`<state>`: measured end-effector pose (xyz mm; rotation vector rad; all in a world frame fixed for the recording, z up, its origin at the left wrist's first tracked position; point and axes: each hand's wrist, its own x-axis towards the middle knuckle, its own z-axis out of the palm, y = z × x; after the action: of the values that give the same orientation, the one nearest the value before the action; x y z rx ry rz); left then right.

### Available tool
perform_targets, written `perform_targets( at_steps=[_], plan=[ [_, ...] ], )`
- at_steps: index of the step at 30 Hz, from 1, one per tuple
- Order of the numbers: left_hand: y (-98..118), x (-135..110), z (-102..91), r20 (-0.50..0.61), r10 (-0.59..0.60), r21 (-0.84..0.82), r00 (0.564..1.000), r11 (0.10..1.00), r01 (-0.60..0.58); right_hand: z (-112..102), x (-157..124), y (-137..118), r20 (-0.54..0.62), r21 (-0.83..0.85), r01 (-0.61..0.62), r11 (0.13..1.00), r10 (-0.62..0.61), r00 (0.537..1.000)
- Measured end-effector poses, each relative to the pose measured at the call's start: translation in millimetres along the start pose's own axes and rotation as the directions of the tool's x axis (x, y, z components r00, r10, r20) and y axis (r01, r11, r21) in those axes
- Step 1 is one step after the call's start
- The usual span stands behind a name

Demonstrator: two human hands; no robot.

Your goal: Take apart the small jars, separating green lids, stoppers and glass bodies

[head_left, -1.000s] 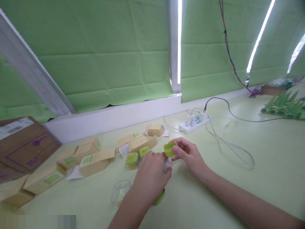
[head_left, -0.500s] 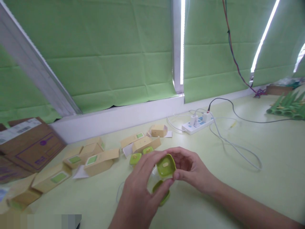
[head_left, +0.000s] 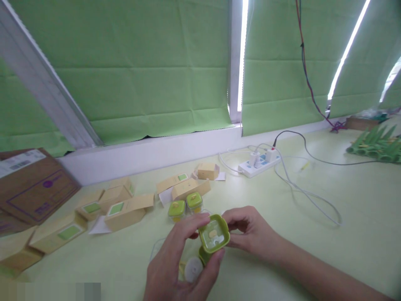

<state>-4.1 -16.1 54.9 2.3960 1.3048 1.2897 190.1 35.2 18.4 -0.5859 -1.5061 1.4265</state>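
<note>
1. Green lid (head_left: 214,237) sits between your two hands, low and near the middle of the scene, tilted so its clear window with a small yellow tab faces you.
2. Your left hand (head_left: 181,263) pinches the lid from the near side, thumb under its lower edge and fingers curled over the far left corner. The same hand also cradles a clear container (head_left: 191,267) with a white round piece showing just below the lid.
3. Your right hand (head_left: 250,232) closes narrowly on the lid's right edge, fingertips touching the rim. How firmly it presses cannot be told.
4. Risk, as a judgement: your left hand carries two things at once, so the container could slip from the palm if the fingers shift to work the lid.
5. The lid is tilted against the container; pressed on at that angle, it may seat on one corner only and pop off.
6. Two small closed jars (head_left: 184,205) with green lids stand just beyond your hands, and a sweep of the knuckles could knock them over.
7. Flat cardboard boxes (head_left: 128,211) lie scattered to the left and far side on the pale green table (head_left: 344,234).
8. A white power strip (head_left: 258,161) with loose cables lies well apart, far right.
</note>
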Motion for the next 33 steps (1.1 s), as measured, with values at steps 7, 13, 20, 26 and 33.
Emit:
perform_targets(
  at_steps=[7,13,20,26,33],
  plan=[
    [4.1,-1.4,7.1,-0.038,-0.034,-0.1,0.999,0.995,0.03,7.6,-2.4,-1.3,-0.051,-0.027,0.031,0.999,-0.032,0.998],
    [1.6,3.1,4.0,-0.029,-0.001,-0.05,1.0,0.999,-0.001,7.6,-2.7,0.3,-0.119,0.001,0.051,0.999,-0.05,0.992],
    [8.3,4.3,4.4,0.031,-0.006,0.001,0.999,1.0,0.006,1.4,-2.7,3.3,-0.113,0.048,0.033,0.998,-0.028,0.993],
    [2.4,0.1,7.3,-0.02,-0.014,0.048,1.0,0.999,0.015,1.9,-4.1,-3.5,0.07,0.158,0.031,0.987,-0.043,0.997],
    [6.7,6.6,-4.7,0.068,0.017,-0.008,0.998,1.0,-0.016,-0.2,-0.8,-1.8,0.075,0.152,-0.003,0.988,-0.009,0.997]
  ],
)
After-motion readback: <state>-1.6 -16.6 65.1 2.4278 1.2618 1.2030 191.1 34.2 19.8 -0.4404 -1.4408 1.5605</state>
